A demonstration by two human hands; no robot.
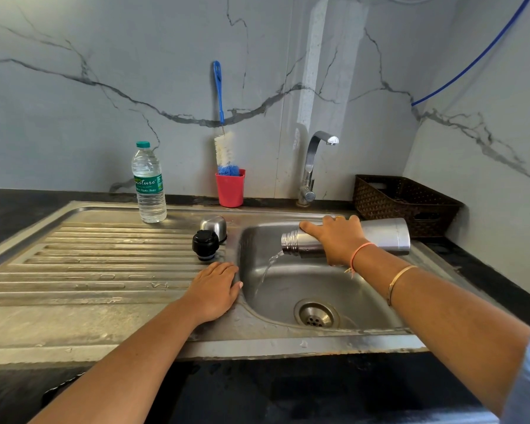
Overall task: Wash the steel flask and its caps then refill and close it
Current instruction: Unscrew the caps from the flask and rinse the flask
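My right hand (338,238) grips the steel flask (386,235) around its middle and holds it on its side over the sink basin (303,286), mouth pointing left. A thin stream of water runs from the mouth down into the basin. My left hand (216,289) rests flat on the sink's edge between drainboard and basin, holding nothing. The black inner cap (205,243) and the steel outer cap (214,225) stand together on the drainboard just left of the basin. A plastic water bottle (149,183) with a green label stands upright further back on the drainboard.
A blue-handled bottle brush (222,142) stands in a red cup (230,189) against the wall. The tap (314,162) rises behind the basin with no water running from it. A brown woven basket (401,203) sits on the dark counter at the back right.
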